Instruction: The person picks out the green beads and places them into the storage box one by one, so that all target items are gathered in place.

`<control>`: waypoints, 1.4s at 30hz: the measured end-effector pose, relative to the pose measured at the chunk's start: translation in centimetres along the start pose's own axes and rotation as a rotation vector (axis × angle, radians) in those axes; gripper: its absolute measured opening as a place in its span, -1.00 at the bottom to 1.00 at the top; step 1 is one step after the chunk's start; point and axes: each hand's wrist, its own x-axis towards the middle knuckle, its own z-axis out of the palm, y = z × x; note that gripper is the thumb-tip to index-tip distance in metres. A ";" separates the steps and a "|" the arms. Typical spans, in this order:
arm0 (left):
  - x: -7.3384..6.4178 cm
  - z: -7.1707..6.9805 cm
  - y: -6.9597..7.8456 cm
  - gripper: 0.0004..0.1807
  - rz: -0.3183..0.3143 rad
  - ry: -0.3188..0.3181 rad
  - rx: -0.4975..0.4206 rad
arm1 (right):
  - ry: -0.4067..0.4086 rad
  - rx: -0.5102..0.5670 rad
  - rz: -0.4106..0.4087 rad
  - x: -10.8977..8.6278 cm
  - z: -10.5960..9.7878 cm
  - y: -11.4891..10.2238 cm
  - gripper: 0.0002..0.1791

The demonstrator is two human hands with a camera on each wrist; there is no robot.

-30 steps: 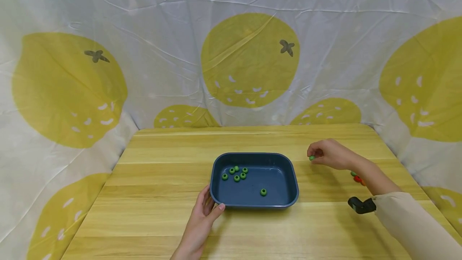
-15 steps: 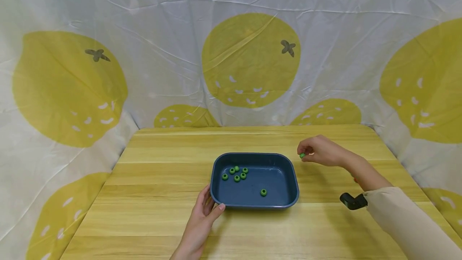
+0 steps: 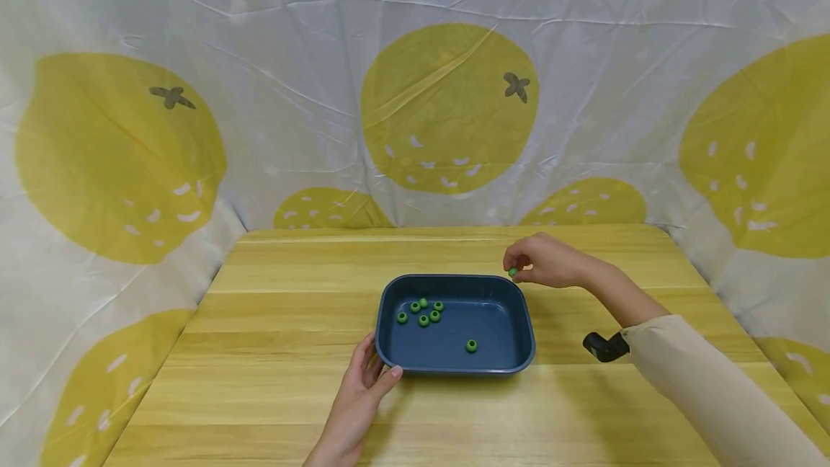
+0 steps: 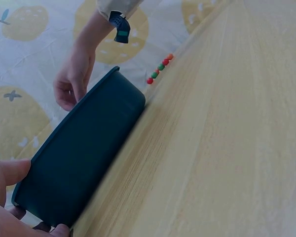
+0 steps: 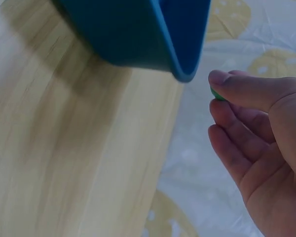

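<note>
A dark blue rectangular tray [image 3: 447,355] sits mid-table with several green beads [image 3: 424,321] on its floor, most clustered at the left and one near the front. My left hand [image 3: 353,398] grips the tray's front left corner, thumb on the rim and fingers at the side. Between the thumb and fingertips of my right hand [image 3: 547,261] a green bead [image 3: 513,272] is pinched, just beyond the tray's back right corner. In the right wrist view only a sliver of that bead [image 5: 217,95] shows under the thumb.
Toward the right of the wooden table [image 3: 279,380], a row of red, orange and green beads [image 4: 166,61] shows in the left wrist view; my right arm hides them in the head view. A lemon-print cloth [image 3: 447,107] hangs behind and at the sides.
My right hand has moved left with the green bead, from out at the right to the tray's back right corner. The left hand and tray have stayed in place.
</note>
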 end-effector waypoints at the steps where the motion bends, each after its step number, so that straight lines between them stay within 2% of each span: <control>1: 0.0 0.0 0.0 -0.13 0.000 -0.002 -0.001 | -0.007 -0.004 -0.006 0.4 0.0 -0.2 -0.85; 13: 0.1 -0.3 -0.2 -0.11 0.001 -0.017 -0.010 | -0.070 -0.021 -0.113 4.9 1.1 -2.5 -0.85; 19: -0.1 -0.6 -0.2 -0.12 0.002 -0.006 -0.007 | -0.091 -0.029 -0.169 7.4 1.9 -4.1 -0.84; 27: 0.0 -0.2 -0.2 -0.14 0.020 -0.028 -0.007 | -0.123 -0.049 -0.223 9.7 3.1 -6.0 -0.83; 30: 0.1 0.0 -0.2 -0.15 0.012 -0.018 -0.015 | -0.137 -0.054 -0.239 10.3 3.6 -6.4 -0.82; 34: 0.2 0.0 -0.1 -0.14 0.004 -0.017 -0.017 | -0.137 -0.071 -0.216 10.7 3.9 -6.5 -0.81; 42: 0.0 -0.1 -0.1 -0.15 0.014 -0.014 -0.014 | -0.128 -0.090 -0.196 9.6 3.8 -5.4 -0.82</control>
